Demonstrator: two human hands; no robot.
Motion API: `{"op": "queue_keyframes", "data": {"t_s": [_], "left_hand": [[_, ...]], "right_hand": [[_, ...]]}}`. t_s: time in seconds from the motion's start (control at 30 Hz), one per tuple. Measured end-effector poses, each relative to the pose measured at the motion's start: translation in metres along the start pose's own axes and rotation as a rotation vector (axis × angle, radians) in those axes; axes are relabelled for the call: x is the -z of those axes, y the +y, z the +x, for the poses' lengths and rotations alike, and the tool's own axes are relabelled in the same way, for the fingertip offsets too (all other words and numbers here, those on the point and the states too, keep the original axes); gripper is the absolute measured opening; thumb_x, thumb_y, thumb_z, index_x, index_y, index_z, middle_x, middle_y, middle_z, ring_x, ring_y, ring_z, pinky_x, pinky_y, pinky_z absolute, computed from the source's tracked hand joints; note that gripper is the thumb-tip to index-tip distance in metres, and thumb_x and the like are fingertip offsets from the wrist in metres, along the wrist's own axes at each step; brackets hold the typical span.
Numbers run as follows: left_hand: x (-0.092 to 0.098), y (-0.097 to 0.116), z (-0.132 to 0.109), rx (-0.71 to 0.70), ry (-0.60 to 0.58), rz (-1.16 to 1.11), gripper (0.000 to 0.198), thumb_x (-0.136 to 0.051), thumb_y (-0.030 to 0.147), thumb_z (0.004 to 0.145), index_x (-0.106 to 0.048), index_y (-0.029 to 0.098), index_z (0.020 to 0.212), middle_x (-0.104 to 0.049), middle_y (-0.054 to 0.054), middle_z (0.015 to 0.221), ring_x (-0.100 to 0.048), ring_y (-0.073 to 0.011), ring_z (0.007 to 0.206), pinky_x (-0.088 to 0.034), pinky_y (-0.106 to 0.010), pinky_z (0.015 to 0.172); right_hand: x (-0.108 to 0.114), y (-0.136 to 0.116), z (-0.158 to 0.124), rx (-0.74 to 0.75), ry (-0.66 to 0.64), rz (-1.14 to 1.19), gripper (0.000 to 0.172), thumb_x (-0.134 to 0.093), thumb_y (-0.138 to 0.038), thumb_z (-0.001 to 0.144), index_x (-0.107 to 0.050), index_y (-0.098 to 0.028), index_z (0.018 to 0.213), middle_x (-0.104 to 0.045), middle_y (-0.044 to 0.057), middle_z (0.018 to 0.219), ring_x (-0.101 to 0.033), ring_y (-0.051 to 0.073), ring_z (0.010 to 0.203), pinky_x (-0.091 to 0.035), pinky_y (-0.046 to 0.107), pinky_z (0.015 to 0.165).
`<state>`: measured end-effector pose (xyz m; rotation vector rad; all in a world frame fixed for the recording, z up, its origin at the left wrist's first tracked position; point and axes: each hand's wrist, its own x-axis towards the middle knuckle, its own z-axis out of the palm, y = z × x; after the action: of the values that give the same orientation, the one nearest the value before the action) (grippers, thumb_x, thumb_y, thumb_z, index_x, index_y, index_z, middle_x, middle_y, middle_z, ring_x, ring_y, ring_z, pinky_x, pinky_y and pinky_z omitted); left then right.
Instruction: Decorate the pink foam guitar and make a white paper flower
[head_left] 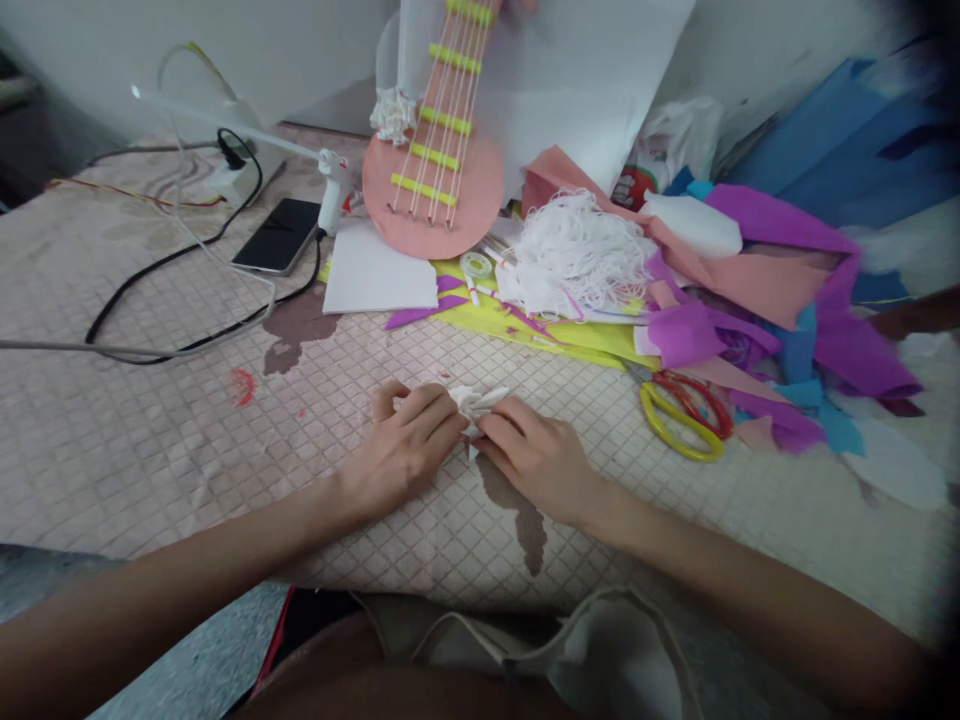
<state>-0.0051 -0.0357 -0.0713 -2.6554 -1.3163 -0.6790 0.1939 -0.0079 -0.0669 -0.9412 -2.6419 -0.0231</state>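
Observation:
Between my two hands, near the front middle of the table, is a small gathered piece of white paper or cloth [474, 402], its folds fanned out at the top. My left hand [409, 440] pinches its left side, fingers curled over it. From the right, my right hand [536, 450] grips the other side between thumb and fingers. A small white tip pokes out below, between the hands. My fingers hide most of the piece.
Beyond my hands a pink paper guitar [433, 200] leans on a white board. Scissors [679, 415], white string [581, 250] and coloured scraps [847, 300] lie right. A glue gun [331, 195], phone [279, 236] and cables are at back left.

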Motion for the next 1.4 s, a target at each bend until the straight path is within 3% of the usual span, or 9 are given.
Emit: {"op": "queue_keyframes", "data": {"t_s": [0.37,0.5,0.6,0.9,1.0,1.2,1.4], "left_hand": [[0.002,0.004,0.003,0.061,0.046,-0.009,0.006,-0.051,0.022,0.089,-0.055,0.019,0.089,-0.063,-0.002,0.088,-0.051,-0.0207,0.096,-0.031,-0.039,0.083],[0.005,0.005,0.002,-0.092,0.101,0.034,0.014,-0.043,0.017,0.092,-0.057,0.021,0.093,-0.063,-0.001,0.095,-0.05,-0.0184,0.098,-0.031,-0.038,0.084],[0.008,0.006,0.003,-0.228,0.079,0.068,0.018,-0.041,0.014,0.092,-0.058,0.02,0.09,-0.062,-0.001,0.097,-0.05,-0.0175,0.1,-0.031,-0.038,0.085],[0.012,0.003,0.005,-0.327,0.005,0.088,0.026,-0.034,0.013,0.094,-0.057,0.02,0.084,-0.063,-0.001,0.096,-0.05,-0.016,0.1,-0.031,-0.036,0.087],[0.01,0.002,0.001,-0.272,0.041,0.015,0.018,-0.041,0.014,0.092,-0.058,0.02,0.09,-0.063,-0.001,0.095,-0.051,-0.017,0.1,-0.032,-0.036,0.086],[0.006,0.0,-0.001,0.018,0.105,-0.075,0.004,-0.055,0.022,0.087,-0.059,0.022,0.088,-0.063,0.0,0.092,-0.051,-0.0188,0.1,-0.03,-0.038,0.084],[0.002,0.001,0.002,0.046,0.09,-0.046,0.017,-0.058,0.02,0.084,-0.058,0.024,0.101,-0.063,-0.001,0.096,-0.051,-0.0201,0.1,-0.03,-0.039,0.084]], "right_hand": [[-0.001,0.003,0.0,0.02,-0.053,0.044,0.019,-0.04,-0.019,0.093,-0.058,-0.017,0.09,-0.06,0.004,0.09,-0.054,0.014,0.073,-0.04,0.026,0.058],[0.002,0.002,0.001,0.013,-0.058,0.072,0.017,-0.041,-0.019,0.092,-0.058,-0.016,0.091,-0.06,0.004,0.09,-0.054,0.013,0.072,-0.041,0.025,0.058],[0.004,0.002,0.002,0.008,-0.052,0.1,0.017,-0.041,-0.02,0.092,-0.057,-0.017,0.091,-0.059,0.004,0.091,-0.053,0.012,0.07,-0.04,0.025,0.057],[0.003,0.002,0.001,-0.009,-0.088,0.073,0.016,-0.041,-0.022,0.092,-0.057,-0.018,0.091,-0.057,0.003,0.091,-0.052,0.012,0.07,-0.036,0.025,0.055],[0.003,0.003,0.002,-0.007,-0.096,0.054,0.018,-0.04,-0.021,0.093,-0.058,-0.019,0.092,-0.058,0.003,0.091,-0.052,0.012,0.071,-0.035,0.025,0.056],[0.002,0.003,0.002,-0.009,-0.097,-0.001,0.02,-0.038,-0.022,0.093,-0.058,-0.021,0.09,-0.057,0.001,0.086,-0.049,0.012,0.069,-0.032,0.026,0.057],[0.0,0.002,0.001,0.001,-0.082,-0.019,0.022,-0.036,-0.022,0.094,-0.057,-0.02,0.088,-0.057,0.001,0.085,-0.049,0.013,0.07,-0.033,0.026,0.059]]}}
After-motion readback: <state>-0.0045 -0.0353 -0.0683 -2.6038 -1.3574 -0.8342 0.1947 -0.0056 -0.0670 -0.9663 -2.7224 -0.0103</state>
